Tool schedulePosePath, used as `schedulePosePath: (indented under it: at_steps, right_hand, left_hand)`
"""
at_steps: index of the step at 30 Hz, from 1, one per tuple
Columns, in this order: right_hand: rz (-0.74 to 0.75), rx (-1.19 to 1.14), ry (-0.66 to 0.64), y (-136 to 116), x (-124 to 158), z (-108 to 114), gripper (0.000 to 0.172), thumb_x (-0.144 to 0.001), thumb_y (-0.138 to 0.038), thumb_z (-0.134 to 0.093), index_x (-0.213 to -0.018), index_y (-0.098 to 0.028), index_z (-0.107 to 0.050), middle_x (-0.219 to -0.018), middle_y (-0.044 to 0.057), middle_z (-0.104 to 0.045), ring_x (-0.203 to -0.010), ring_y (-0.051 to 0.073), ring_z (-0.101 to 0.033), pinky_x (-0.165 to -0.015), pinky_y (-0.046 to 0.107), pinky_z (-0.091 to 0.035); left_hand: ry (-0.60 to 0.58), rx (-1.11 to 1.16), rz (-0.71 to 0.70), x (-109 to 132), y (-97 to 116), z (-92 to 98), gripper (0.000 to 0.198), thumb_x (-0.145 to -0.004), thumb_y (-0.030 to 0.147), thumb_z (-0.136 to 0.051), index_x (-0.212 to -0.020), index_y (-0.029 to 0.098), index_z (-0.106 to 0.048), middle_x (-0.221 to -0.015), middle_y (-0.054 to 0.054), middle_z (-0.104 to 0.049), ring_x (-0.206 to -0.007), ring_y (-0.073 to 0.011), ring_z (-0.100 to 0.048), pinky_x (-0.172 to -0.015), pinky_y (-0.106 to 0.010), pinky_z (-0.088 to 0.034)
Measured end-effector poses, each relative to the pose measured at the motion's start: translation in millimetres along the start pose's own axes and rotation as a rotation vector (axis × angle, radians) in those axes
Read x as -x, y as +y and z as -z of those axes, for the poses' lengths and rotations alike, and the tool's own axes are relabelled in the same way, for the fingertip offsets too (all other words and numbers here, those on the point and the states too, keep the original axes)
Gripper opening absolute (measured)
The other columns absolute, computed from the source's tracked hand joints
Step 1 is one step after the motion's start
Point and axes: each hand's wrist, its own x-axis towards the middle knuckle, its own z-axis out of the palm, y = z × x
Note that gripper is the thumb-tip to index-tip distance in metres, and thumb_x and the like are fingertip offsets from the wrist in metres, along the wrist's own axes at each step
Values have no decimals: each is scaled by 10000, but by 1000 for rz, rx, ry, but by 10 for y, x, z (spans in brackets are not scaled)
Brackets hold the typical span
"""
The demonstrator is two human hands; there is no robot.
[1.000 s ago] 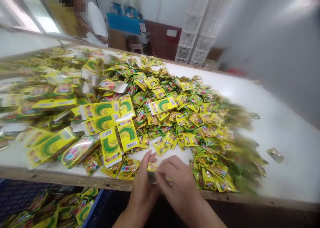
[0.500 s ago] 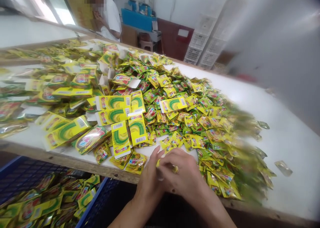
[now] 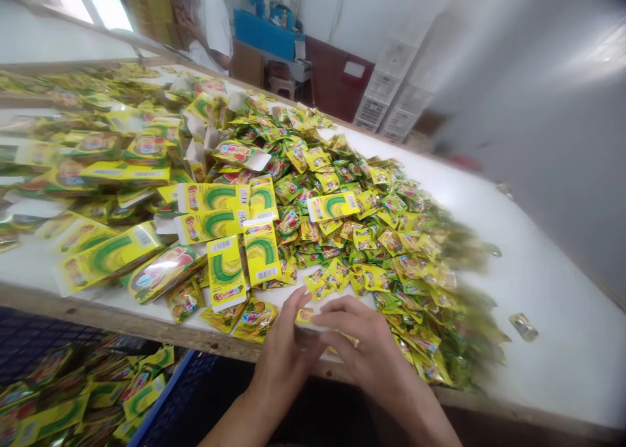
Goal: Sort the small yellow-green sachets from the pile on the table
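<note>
— What have you got between your hands there?

— Your left hand [image 3: 286, 355] and right hand [image 3: 362, 349] meet at the near edge of the white tabletop with its wooden rim [image 3: 562, 342], and together they pinch a small stack of yellow foil sachets [image 3: 306, 318]. The left fingers curl up along one side while the right fingertips close over the top. You seem to be squaring the sachets into a neat bundle, which would explain why both hands press in from opposite sides.

— Where does that put the stack against everything else?

— Just in front of the big heap of yellow-and-green foil sachets [image 3: 372, 238] spread across the middle of the table, near enough to draw from. To your left lie flat yellow cardboard cartons with a green arc [image 3: 225, 271], some folded open, within easy reach.

— Can you read anything on them?

— Barcodes show on white panels of the cartons, and there's a red-lettered logo at one end, but it's too blurred to read with confidence.

— Anything else about?

— A blue plastic crate [image 3: 161, 401] below the table edge holds more of the yellow packs. One stray clear wrapper [image 3: 523, 326] sits well apart to your right. A person in a white shirt [image 3: 210, 26] stands at the far end.
</note>
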Motion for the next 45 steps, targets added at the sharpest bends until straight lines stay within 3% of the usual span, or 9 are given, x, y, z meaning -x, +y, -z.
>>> schedulePosePath:
  at_steps: [5,11,16,20,25,30,35,45]
  right_hand:
    - [-48,-30,201,160,151,-59,188,-810,-73,-690,-914,-229,-703,-901,14,-712,-875,173,-664,-815,273,-515]
    - [-82,-174,209,143,113,-37,117,-810,-102,-688,-825,-208,-736,-858,34,-724,-798,168,-687,-745,258,-549]
    - [-49,-105,140,144,69,36,184,-793,-56,-643,-876,-199,-723,-834,11,-720,-731,134,-667,-700,223,-538]
    - [48,-56,107,171,34,58,172,-828,-68,-627,-854,-207,-725,-831,14,-724,-783,145,-663,-763,251,-529]
    - [93,-83,180,219,106,4,153,-871,-129,-645,-949,-220,-740,-933,53,-729,-894,170,-676,-822,283,-543]
    - [17,-91,228,218,194,-60,160,-859,-107,-660,-914,-227,-751,-965,52,-727,-895,163,-687,-816,264,-546]
    - [-37,-59,239,225,227,-125,223,-858,-89,-636,-1015,-229,-710,-967,38,-734,-900,174,-683,-842,284,-532]
    - [-27,-112,247,229,218,-81,171,-863,-125,-639,-974,-227,-718,-926,27,-752,-834,167,-706,-793,264,-546]
  left_hand:
    - [-9,12,-54,-30,82,54,613,-827,307,-686,-1378,281,-418,-1412,-90,-530,-1304,-276,-509,-1088,-473,-417]
    - [-115,160,-191,-106,196,336,232,-919,203,-579,-1097,294,-694,-1166,-23,-711,-1133,-208,-633,-1000,-350,-489]
    - [-233,133,-275,-250,224,469,258,-901,165,-609,-1086,308,-717,-1130,-12,-728,-1080,-184,-658,-954,-301,-512]
    - [-300,122,-234,-330,266,496,223,-900,200,-615,-1068,292,-729,-1127,-25,-728,-1064,-187,-667,-963,-309,-513]
    - [-268,158,-113,-345,315,463,181,-893,249,-628,-1028,279,-745,-1081,-30,-745,-1058,-196,-671,-971,-325,-515]
    - [-278,163,-157,-323,314,479,188,-897,241,-618,-1021,282,-753,-1130,-44,-725,-1072,-209,-666,-964,-340,-521]
    - [-257,119,-232,-331,315,502,192,-889,219,-621,-1016,275,-754,-1086,-51,-734,-1035,-207,-678,-941,-333,-532]
    - [-296,143,-161,-385,354,515,185,-898,235,-604,-1001,273,-753,-1114,-44,-719,-1066,-203,-657,-977,-338,-505]
